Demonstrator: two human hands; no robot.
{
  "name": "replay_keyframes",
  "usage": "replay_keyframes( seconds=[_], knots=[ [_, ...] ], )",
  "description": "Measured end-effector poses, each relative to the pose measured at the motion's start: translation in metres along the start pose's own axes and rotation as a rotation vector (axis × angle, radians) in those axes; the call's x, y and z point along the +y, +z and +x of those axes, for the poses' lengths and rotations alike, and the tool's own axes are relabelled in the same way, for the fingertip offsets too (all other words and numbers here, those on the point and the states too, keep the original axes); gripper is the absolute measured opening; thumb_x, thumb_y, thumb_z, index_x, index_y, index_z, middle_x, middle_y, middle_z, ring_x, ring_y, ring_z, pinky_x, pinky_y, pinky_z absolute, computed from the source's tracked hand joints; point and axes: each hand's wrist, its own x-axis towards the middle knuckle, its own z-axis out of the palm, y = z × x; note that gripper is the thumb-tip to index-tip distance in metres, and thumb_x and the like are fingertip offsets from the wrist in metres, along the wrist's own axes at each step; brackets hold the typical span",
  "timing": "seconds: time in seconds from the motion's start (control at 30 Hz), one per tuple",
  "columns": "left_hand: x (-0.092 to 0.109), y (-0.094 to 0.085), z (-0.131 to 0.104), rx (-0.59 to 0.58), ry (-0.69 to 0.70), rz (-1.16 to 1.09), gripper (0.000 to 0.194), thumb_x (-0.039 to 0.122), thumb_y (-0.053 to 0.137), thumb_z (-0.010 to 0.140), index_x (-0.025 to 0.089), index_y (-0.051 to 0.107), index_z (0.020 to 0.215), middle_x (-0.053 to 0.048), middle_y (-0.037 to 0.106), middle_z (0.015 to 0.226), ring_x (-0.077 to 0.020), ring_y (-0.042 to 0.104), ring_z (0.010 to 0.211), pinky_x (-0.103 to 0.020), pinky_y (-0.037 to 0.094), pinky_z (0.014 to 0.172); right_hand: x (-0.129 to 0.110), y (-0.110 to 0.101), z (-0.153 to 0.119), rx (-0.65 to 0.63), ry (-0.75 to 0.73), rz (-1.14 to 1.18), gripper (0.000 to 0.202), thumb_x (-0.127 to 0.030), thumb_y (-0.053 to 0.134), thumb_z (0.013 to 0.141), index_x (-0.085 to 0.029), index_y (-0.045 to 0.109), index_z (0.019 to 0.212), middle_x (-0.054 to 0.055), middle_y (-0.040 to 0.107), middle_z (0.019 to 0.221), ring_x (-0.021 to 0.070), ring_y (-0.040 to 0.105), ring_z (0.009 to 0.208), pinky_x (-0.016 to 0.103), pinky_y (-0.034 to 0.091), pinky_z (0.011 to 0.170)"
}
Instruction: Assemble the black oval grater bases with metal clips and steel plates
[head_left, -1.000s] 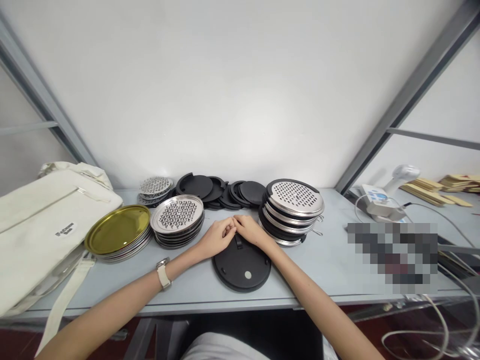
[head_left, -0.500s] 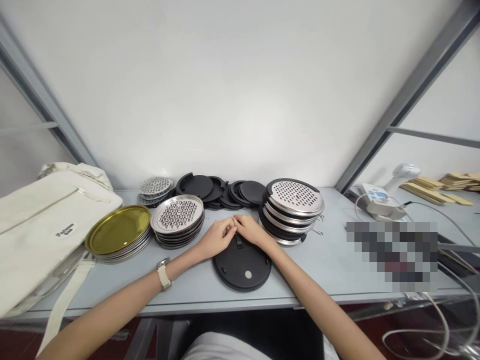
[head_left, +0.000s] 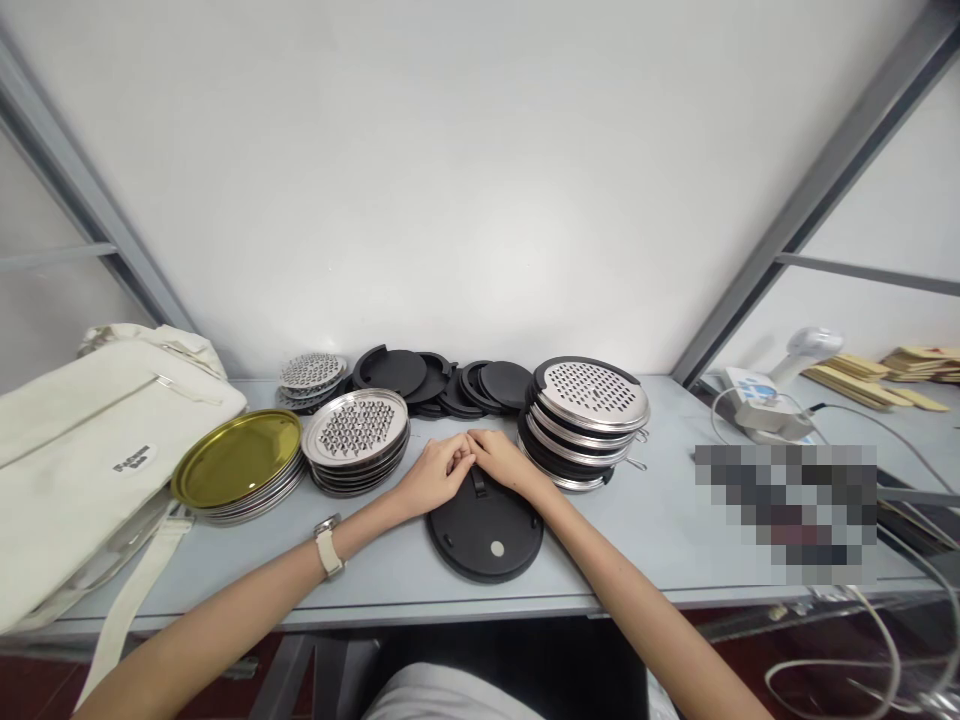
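Both hands meet fingertip to fingertip at the far edge of a black disc (head_left: 485, 528) lying flat on the table (head_left: 660, 530); the left hand (head_left: 433, 472) and right hand (head_left: 501, 462) have fingers curled, but whether they pinch anything I cannot tell. Just right stands a stack of graters (head_left: 589, 420). To the left sit a grater-plate pile (head_left: 355, 450) and gold lids (head_left: 236, 465), with a white bag (head_left: 82, 450) beyond.

White bag (head_left: 90, 440); gold plates (head_left: 236, 458); grater discs (head_left: 355, 428); black lids (head_left: 450, 380); assembled stack (head_left: 589, 405); scanner (head_left: 780, 385); cables (head_left: 885, 640); table (head_left: 660, 520).
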Motion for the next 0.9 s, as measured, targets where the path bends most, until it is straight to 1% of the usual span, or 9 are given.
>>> replay_keyframes(
  seconds=[0.1, 0.33, 0.6, 0.73, 0.9],
  knots=[
    [0.0011, -0.0011, -0.0001, 0.002, 0.004, -0.001, 0.015, 0.022, 0.042, 0.089, 0.018, 0.043, 0.074, 0.003, 0.050, 0.065, -0.0121, 0.046, 0.060, -0.026, 0.035, 0.064, 0.0001, -0.0001, -0.0002, -0.005, -0.005, 0.002, 0.032, -0.021, 0.036, 0.095, -0.016, 0.051, 0.068, 0.001, 0.057, 0.067, 0.0121, 0.048, 0.063, 0.022, 0.031, 0.060],
    [0.0016, -0.0002, -0.0002, -0.007, 0.009, 0.001, 0.019, 0.021, 0.043, 0.087, 0.018, 0.042, 0.069, 0.005, 0.044, 0.059, -0.0109, 0.042, 0.056, -0.024, 0.032, 0.059, 0.0024, 0.0014, 0.0010, -0.010, -0.022, -0.008, 0.033, -0.021, 0.035, 0.096, -0.016, 0.051, 0.068, 0.001, 0.056, 0.066, 0.0122, 0.047, 0.062, 0.023, 0.031, 0.062],
    [0.0008, -0.0004, 0.0004, -0.018, -0.002, -0.016, 0.021, 0.023, 0.044, 0.087, 0.017, 0.044, 0.067, 0.005, 0.043, 0.056, -0.0103, 0.039, 0.053, -0.024, 0.029, 0.056, 0.0059, 0.0036, 0.0021, 0.001, -0.029, -0.020, 0.033, -0.022, 0.035, 0.097, -0.017, 0.049, 0.068, -0.001, 0.053, 0.065, 0.0118, 0.046, 0.062, 0.023, 0.030, 0.062],
    [0.0008, -0.0005, 0.0006, -0.031, -0.019, -0.030, 0.022, 0.025, 0.044, 0.088, 0.017, 0.045, 0.068, 0.005, 0.043, 0.056, -0.0102, 0.040, 0.053, -0.024, 0.029, 0.055, 0.0058, 0.0036, 0.0022, 0.005, -0.021, -0.025, 0.033, -0.023, 0.035, 0.097, -0.017, 0.049, 0.068, -0.001, 0.053, 0.064, 0.0120, 0.045, 0.061, 0.023, 0.030, 0.062],
    [0.0008, -0.0001, 0.0008, -0.027, -0.006, -0.029, 0.021, 0.025, 0.044, 0.088, 0.017, 0.045, 0.068, 0.005, 0.043, 0.057, -0.0104, 0.040, 0.054, -0.025, 0.030, 0.056, 0.0073, 0.0045, 0.0025, 0.009, -0.016, -0.027, 0.033, -0.024, 0.035, 0.097, -0.017, 0.049, 0.067, -0.001, 0.052, 0.063, 0.0122, 0.045, 0.061, 0.023, 0.030, 0.061]
  ],
)
